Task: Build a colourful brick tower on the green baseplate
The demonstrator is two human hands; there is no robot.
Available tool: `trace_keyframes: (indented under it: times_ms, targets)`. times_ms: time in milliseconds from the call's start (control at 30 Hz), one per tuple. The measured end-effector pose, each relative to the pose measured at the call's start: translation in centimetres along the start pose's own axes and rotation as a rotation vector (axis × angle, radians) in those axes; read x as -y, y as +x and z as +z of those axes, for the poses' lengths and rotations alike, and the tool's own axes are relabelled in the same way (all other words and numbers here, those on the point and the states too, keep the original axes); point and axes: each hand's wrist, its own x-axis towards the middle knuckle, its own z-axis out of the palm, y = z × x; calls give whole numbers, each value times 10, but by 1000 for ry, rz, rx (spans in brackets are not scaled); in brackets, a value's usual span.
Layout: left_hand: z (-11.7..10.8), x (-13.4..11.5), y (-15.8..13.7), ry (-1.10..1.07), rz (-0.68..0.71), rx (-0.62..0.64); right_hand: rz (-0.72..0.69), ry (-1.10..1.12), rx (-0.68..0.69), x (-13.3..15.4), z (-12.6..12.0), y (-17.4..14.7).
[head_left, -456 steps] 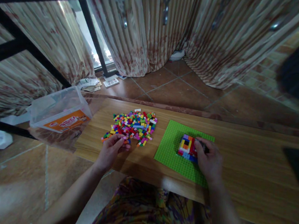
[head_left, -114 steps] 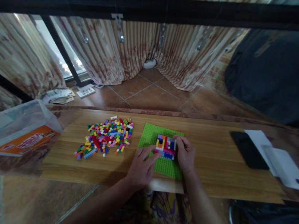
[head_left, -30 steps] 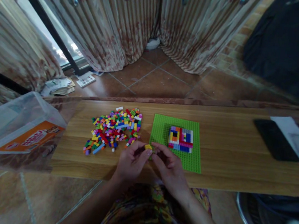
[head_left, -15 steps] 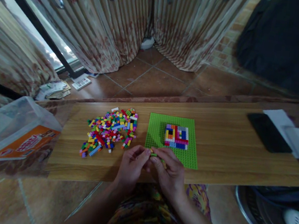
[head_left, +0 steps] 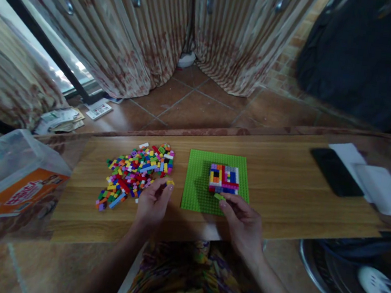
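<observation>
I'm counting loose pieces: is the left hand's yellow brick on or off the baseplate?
Off: the left hand pinches the yellow brick left of the baseplate.

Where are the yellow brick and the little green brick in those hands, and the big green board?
Yellow brick (head_left: pixel 170 182), in the left hand (head_left: pixel 153 204): head view, on its uncovered part.
Little green brick (head_left: pixel 218 197), in the right hand (head_left: pixel 245 220): head view, on its uncovered part.
Big green board (head_left: pixel 193 184): head view, bare left part.

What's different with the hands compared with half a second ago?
They have parted. The left hand moved left to the brick pile's edge, pinching a yellow brick. The right hand moved right, holding a light green brick over the green baseplate. The pile, baseplate and multicoloured build look unchanged.
</observation>
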Motion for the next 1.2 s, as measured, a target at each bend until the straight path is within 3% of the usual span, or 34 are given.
trace_keyframes:
  times_ms: [167, 400, 733, 967, 1067, 1200]
  targets:
    - [-11, 11, 13, 169, 82, -60, -241, -329, -33, -1, -14, 12]
    - [-10, 18, 13, 189, 178, -110, -445, -607, -116, -10, 3, 22]
    - [-12, 20, 13, 150, 227, -103, -516, -797, -52, -18, 14, 26]
    - [-8, 14, 8, 122, 164, -115, -487, -720, -3, -18, 7, 23]
    - [-7, 11, 7, 106, 150, -117, -514, -675, -53, -12, 2, 23]
    - [-6, 10, 6, 111, 154, -111, -514, -775, -158, -4, -1, 34]
